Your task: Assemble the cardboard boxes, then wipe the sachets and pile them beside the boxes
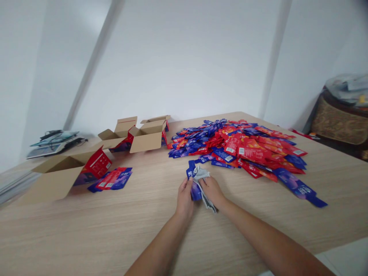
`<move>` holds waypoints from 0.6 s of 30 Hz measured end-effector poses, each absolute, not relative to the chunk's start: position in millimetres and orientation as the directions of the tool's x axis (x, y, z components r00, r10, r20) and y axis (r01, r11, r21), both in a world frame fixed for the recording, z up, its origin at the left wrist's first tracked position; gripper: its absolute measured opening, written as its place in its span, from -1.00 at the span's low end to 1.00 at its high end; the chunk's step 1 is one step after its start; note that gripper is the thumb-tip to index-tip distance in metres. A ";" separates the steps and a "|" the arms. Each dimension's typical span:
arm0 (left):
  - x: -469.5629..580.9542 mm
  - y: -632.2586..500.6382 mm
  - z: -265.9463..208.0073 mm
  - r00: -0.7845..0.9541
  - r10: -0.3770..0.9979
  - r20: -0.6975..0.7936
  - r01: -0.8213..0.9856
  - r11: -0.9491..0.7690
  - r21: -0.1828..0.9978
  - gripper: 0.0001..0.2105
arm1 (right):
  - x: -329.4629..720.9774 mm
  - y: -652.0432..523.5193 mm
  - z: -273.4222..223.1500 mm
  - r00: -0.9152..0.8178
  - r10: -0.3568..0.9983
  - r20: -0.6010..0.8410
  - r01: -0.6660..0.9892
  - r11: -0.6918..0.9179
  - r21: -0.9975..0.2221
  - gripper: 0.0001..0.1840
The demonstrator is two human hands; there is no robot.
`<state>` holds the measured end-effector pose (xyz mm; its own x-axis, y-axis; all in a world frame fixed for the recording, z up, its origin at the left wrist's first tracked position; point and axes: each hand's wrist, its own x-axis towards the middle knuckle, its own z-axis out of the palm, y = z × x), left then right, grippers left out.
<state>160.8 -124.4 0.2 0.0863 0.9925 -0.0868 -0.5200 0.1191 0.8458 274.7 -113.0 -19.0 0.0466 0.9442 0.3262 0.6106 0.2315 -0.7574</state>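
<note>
My left hand (185,193) is closed on the left edge of a blue printed packet (196,193) with a narrow tab at its top. Over the packet's right side, my right hand (212,190) presses a crumpled grey cloth (202,173), its fingers bent into it. The cloth hangs down past the packet's lower right. Just beyond my hands lies a big heap of red and blue packets (247,151). One blue packet (297,186) sticks out from the heap at the right.
Open cardboard boxes (149,141) stand at the back left, with another open box (54,180) nearer. Several red and blue packets (112,179) lie beside it. Papers and cables (54,142) sit far left. A brown chair (339,119) is beyond the table's right edge.
</note>
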 end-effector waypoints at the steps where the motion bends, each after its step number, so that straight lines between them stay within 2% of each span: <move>1: 161.0 -124.1 -0.3 0.067 0.995 -0.076 -0.489 0.099 0.866 -0.72 | 275.3 -113.2 -17.0 0.034 0.943 0.332 0.629 0.238 -0.741 -0.66; 5: 155.7 -116.9 -4.4 0.054 0.996 -0.070 -0.405 0.086 0.910 -0.65 | 278.6 -115.5 -9.3 0.007 0.928 0.373 0.654 0.278 -0.703 -0.69; 8: 138.8 -98.7 -6.5 0.000 0.998 -0.065 -0.309 0.062 0.949 -0.65 | 283.2 -115.1 -9.0 0.066 0.933 0.353 0.631 0.235 -0.739 -0.61; 11: 113.5 -74.4 -6.1 -0.119 0.990 0.068 0.009 -0.068 0.998 -0.66 | 290.3 -111.7 -13.2 0.193 0.925 0.328 0.596 0.155 -0.788 -0.54; 13: 100.6 -64.5 -7.3 -0.185 0.957 0.223 0.321 -0.156 0.934 -0.64 | 293.7 -109.7 -15.8 0.226 0.919 0.325 0.604 0.129 -0.786 -0.52; 15: 96.0 -63.8 -12.2 -0.132 0.942 0.308 0.553 -0.188 0.812 -0.53 | 294.1 -109.1 -17.2 0.190 0.925 0.328 0.631 0.141 -0.763 -0.52; 18: 99.3 -72.9 -24.8 0.103 0.960 0.262 0.636 -0.266 0.724 -0.53 | 290.8 -111.5 -17.5 0.077 0.941 0.329 0.675 0.193 -0.712 -0.56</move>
<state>99.3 -72.9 -24.8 0.1029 0.9596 0.2618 0.6365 -0.2658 0.7240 290.8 -111.5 -17.5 0.0774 0.9412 0.3290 0.6750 0.1934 -0.7120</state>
